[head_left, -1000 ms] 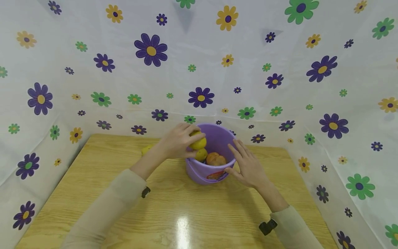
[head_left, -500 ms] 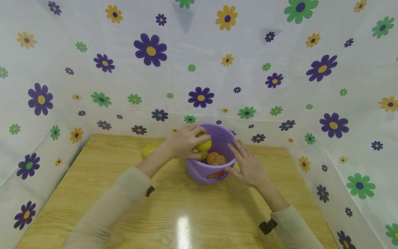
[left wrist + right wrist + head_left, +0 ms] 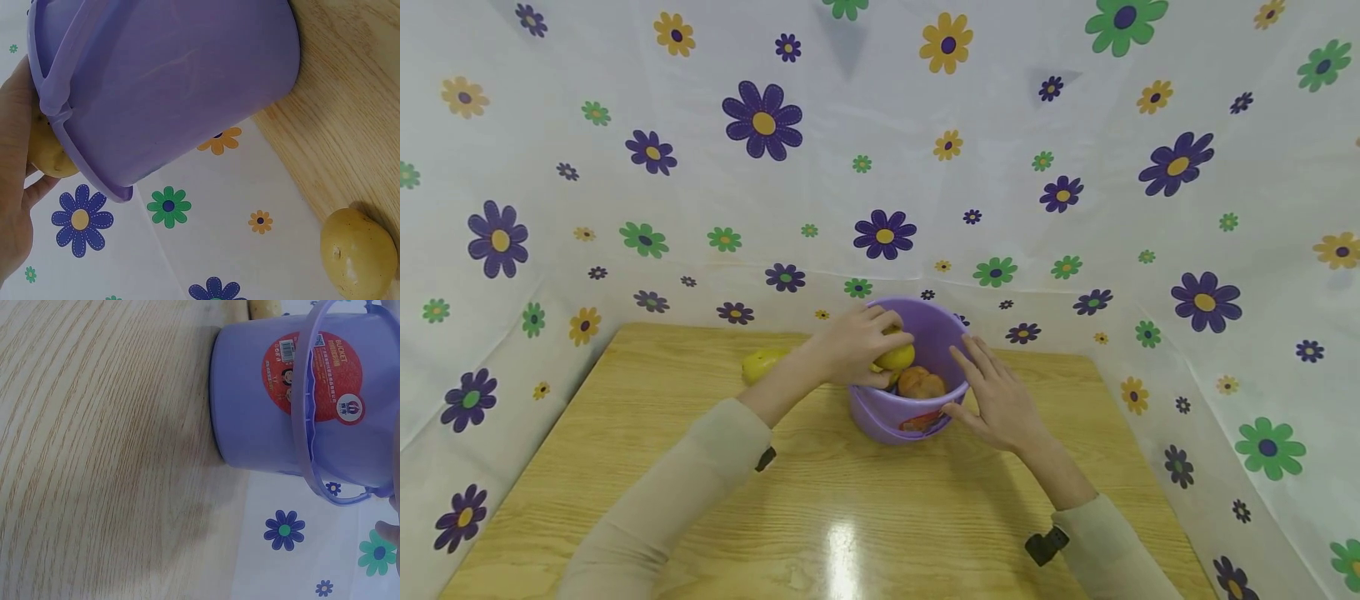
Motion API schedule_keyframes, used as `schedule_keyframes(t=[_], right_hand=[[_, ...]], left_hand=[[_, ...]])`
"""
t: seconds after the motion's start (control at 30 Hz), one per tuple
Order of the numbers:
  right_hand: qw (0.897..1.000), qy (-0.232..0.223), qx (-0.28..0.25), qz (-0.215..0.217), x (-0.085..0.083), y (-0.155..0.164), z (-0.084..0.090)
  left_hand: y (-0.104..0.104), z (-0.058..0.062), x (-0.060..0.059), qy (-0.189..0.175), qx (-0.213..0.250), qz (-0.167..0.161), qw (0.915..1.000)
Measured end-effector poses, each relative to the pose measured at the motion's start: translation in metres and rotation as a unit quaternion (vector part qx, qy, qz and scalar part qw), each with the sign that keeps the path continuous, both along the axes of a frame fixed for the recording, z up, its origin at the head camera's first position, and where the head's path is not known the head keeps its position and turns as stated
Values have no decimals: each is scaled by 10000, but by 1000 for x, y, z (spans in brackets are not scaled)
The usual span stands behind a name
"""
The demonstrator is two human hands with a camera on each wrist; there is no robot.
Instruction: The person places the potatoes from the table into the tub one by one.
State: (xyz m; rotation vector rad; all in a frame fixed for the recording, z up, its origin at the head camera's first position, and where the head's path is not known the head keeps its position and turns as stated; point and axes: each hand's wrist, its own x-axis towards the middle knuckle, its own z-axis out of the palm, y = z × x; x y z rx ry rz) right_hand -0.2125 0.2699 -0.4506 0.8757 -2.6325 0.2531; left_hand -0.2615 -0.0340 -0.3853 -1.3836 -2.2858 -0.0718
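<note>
My left hand reaches over the left rim of a purple plastic bucket and grips a yellow potato just inside the mouth. In the left wrist view, fingers wrap the same potato beside the handle joint. My right hand lies with spread, straight fingers against the bucket's right rim. Rounded orange-brown produce sits inside the bucket, next to another yellow piece mostly hidden by the left hand. Left of the bucket, a second potato lies on the table, partly behind my left forearm.
The bucket stands upright near the back of a wooden table. Its handle hangs down in front, across a red label. Flower-printed white sheeting encloses the back and both sides.
My left hand has moved right and further into the bucket with the potato. More of the potato on the table shows now. My right hand stays at the rim.
</note>
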Motion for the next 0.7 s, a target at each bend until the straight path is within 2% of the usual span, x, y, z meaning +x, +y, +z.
schedule_keyframes(t=[0.4,0.7], right_hand=[[10000,28,25,-13,-1,1,-2],[10000,-27,5,-31,0,0,0]], left_hand=[[0,1,-2,-422,-195,67,9989],[-3,-3,-3,-268,-152,20,9995]])
